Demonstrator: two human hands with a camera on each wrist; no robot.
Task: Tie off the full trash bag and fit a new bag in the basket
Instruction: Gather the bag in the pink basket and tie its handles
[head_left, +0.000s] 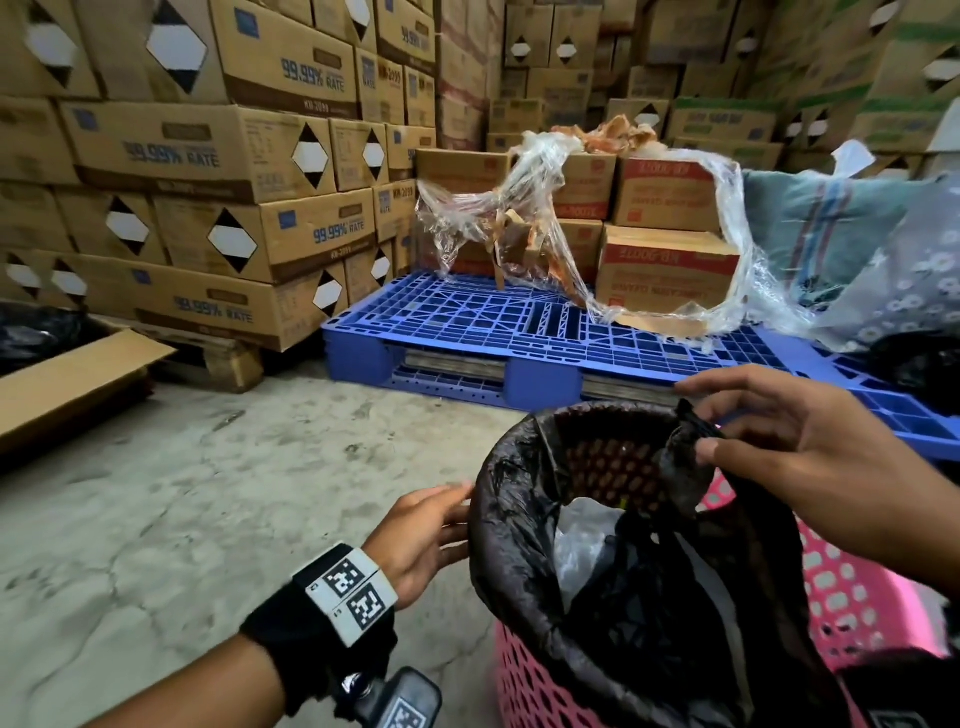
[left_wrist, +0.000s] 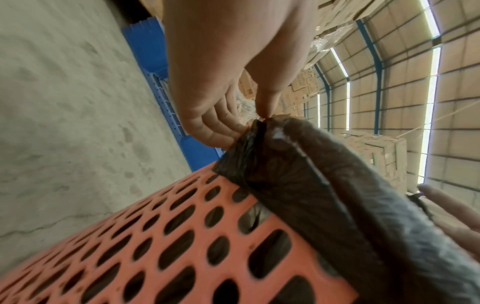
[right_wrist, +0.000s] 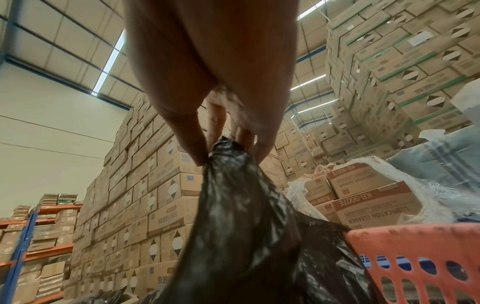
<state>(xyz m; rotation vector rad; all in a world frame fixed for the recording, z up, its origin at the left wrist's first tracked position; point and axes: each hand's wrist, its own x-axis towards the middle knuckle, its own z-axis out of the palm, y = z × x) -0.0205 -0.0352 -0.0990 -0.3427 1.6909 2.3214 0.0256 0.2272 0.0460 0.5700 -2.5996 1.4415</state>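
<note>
A pink perforated basket (head_left: 841, 597) stands on the floor at the lower right, lined with a black trash bag (head_left: 519, 545) that holds white plastic waste (head_left: 582, 540). On the left the bag is folded over the rim. My right hand (head_left: 701, 441) pinches a gathered piece of the bag lifted off the right rim; the right wrist view shows fingers and thumb closed on that black plastic (right_wrist: 246, 216). My left hand (head_left: 457, 514) reaches the left rim with straight fingers. In the left wrist view its thumb and fingertips (left_wrist: 233, 133) touch the bag's folded edge (left_wrist: 324, 195) above the basket wall (left_wrist: 155, 246).
A blue plastic pallet (head_left: 467, 322) lies just behind the basket, carrying cartons and loose clear wrap (head_left: 519, 208). Tall stacks of cartons (head_left: 208, 156) fill the left and back. An open cardboard box (head_left: 78, 374) sits at the left. Bare concrete floor (head_left: 208, 493) lies in front.
</note>
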